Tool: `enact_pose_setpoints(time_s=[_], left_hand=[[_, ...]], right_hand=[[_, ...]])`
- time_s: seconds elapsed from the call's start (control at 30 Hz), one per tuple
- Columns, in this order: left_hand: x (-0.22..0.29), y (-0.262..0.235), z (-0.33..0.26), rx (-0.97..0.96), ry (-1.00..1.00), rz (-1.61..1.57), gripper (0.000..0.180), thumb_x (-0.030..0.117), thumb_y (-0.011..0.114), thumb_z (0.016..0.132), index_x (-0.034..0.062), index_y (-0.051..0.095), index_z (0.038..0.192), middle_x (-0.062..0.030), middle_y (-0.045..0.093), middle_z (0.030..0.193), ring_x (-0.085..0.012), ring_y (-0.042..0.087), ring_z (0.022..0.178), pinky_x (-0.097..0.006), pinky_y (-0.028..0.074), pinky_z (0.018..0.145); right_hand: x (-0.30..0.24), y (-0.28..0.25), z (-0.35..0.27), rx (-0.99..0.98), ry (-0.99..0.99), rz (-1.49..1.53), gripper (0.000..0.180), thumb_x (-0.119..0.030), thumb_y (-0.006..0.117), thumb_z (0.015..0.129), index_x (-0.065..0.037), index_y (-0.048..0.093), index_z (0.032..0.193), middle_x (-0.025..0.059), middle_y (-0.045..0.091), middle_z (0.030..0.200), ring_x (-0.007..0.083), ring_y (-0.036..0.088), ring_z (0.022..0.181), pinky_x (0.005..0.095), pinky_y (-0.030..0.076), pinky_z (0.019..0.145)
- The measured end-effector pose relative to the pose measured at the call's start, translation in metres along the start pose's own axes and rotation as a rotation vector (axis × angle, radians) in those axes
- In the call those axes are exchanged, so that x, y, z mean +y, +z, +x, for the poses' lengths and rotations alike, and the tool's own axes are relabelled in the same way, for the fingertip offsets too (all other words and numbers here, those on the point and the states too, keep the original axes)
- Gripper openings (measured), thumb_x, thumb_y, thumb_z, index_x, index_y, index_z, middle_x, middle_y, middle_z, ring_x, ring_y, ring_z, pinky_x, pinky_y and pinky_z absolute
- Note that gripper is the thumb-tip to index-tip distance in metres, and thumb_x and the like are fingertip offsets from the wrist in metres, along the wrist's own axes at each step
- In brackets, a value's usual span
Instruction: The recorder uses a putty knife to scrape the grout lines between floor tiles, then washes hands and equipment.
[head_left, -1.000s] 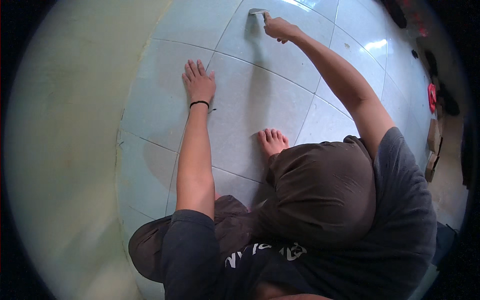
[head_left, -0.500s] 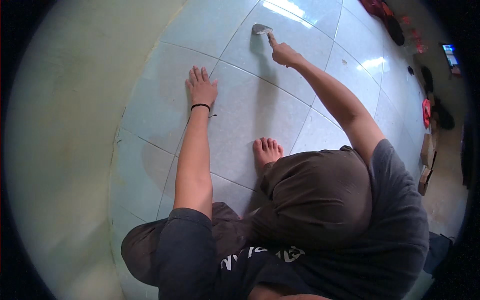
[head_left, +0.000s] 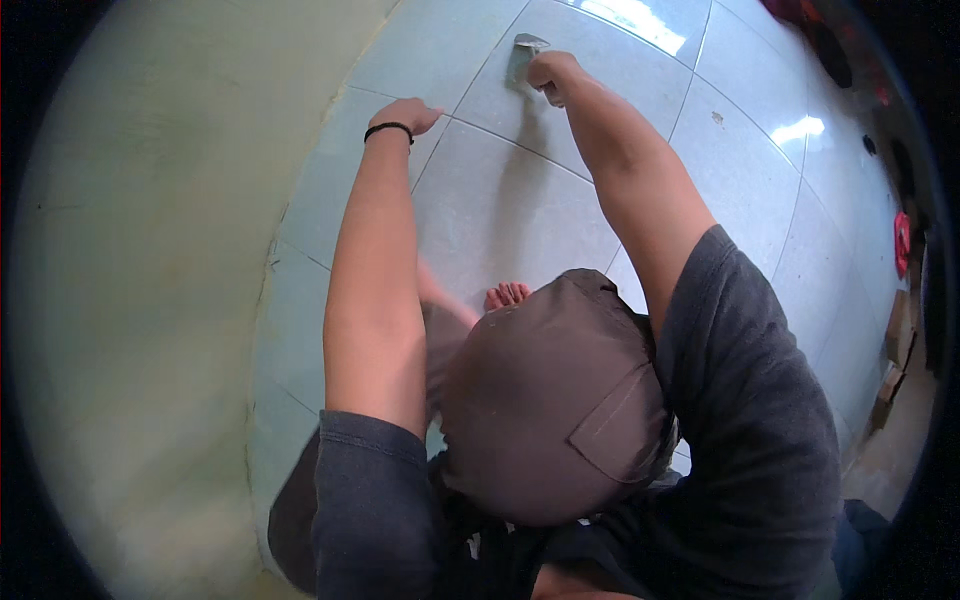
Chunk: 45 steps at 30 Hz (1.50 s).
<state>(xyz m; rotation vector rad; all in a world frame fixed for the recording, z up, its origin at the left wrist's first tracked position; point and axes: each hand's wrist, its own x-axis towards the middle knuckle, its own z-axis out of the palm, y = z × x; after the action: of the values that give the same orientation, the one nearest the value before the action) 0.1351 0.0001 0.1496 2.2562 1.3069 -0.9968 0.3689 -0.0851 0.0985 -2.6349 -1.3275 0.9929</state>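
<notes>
In my right hand (head_left: pixel 555 76) is a small scraper (head_left: pixel 530 42) with a broad, flat metal blade. My fingers are closed round its handle, most of which they hide. The blade is over the tiled floor (head_left: pixel 490 190), with its shadow close by; whether it touches the tiles I cannot tell. To the left, my left hand (head_left: pixel 405 114), with a dark cord bracelet (head_left: pixel 390 130) at the wrist, is over the tiles close to the wall. One digit points right; the other fingers are hidden behind the back of the hand.
A pale green wall (head_left: pixel 180 250) runs along the left side. My bent knee (head_left: pixel 560 390) and bare foot (head_left: pixel 508 295) are between my arms. At the far right lie a red item (head_left: pixel 902 245) and cardboard pieces (head_left: pixel 900 328). Bright light reflects off the far tiles.
My left hand, flat with fingers spread before, has moved farther away and turned, hiding its fingers. My right hand has shifted slightly up and changed its angle on the scraper. My knee has moved left.
</notes>
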Motion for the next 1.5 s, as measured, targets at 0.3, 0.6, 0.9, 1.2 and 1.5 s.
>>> enact_pose_setpoints(time_s=[0.3, 0.6, 0.9, 1.2, 1.5], left_hand=[[0.044, -0.021, -0.027, 0.346, 0.023, 0.108, 0.054, 0.050, 0.046, 0.089, 0.0099, 0.057, 0.123, -0.0115, 0.053, 0.131, -0.0317, 0.049, 0.121, -0.043, 0.040, 0.099], [0.052, -0.033, -0.130, 0.355, 0.149, 0.113, 0.066, 0.058, 0.044, 0.087, 0.0072, 0.052, 0.129, -0.0156, 0.046, 0.137, -0.0336, 0.045, 0.124, -0.047, 0.037, 0.101], [0.049, -0.001, -0.082, 0.400, 0.137, -0.086, 0.057, 0.052, 0.052, 0.085, 0.0094, 0.057, 0.122, -0.0134, 0.053, 0.130, -0.0323, 0.052, 0.118, -0.044, 0.042, 0.097], [0.062, 0.169, -0.009, 0.695, 0.125, -0.315, 0.063, 0.045, 0.048, 0.090, 0.0095, 0.034, 0.140, -0.0165, 0.026, 0.148, -0.0366, 0.021, 0.137, -0.059, 0.022, 0.107], [0.070, 0.187, 0.035, 0.828, 0.137, -0.265, 0.066, 0.043, 0.048, 0.090, 0.0060, 0.029, 0.141, -0.0194, 0.021, 0.149, -0.0395, 0.015, 0.138, -0.063, 0.014, 0.107]], right_hand=[[-0.041, -0.160, -0.029, -0.086, -0.278, -0.586, 0.042, -0.015, 0.065, 0.058, -0.014, 0.070, 0.100, 0.0102, 0.068, 0.088, 0.0231, 0.064, 0.072, 0.0379, 0.052, 0.058], [-0.026, -0.207, -0.238, 0.426, -0.331, -0.396, 0.032, -0.015, 0.067, 0.064, -0.010, 0.068, 0.096, 0.0108, 0.066, 0.086, 0.0214, 0.064, 0.072, 0.0374, 0.052, 0.057], [0.031, -0.089, -0.128, 0.372, -0.369, 0.336, 0.016, -0.020, 0.053, 0.084, -0.006, 0.059, 0.078, 0.0030, 0.054, 0.061, 0.0171, 0.053, 0.053, 0.0359, 0.043, 0.044], [0.065, 0.096, -0.101, 0.395, -0.285, 0.196, 0.050, -0.021, 0.050, 0.085, 0.011, 0.038, 0.122, 0.0221, 0.063, 0.070, 0.0337, 0.063, 0.059, 0.0451, 0.050, 0.052], [0.042, 0.098, -0.098, 0.311, -0.302, 0.005, 0.073, -0.010, 0.048, 0.080, -0.001, 0.015, 0.145, 0.0245, 0.064, 0.086, 0.0386, 0.064, 0.080, 0.0477, 0.051, 0.071]])
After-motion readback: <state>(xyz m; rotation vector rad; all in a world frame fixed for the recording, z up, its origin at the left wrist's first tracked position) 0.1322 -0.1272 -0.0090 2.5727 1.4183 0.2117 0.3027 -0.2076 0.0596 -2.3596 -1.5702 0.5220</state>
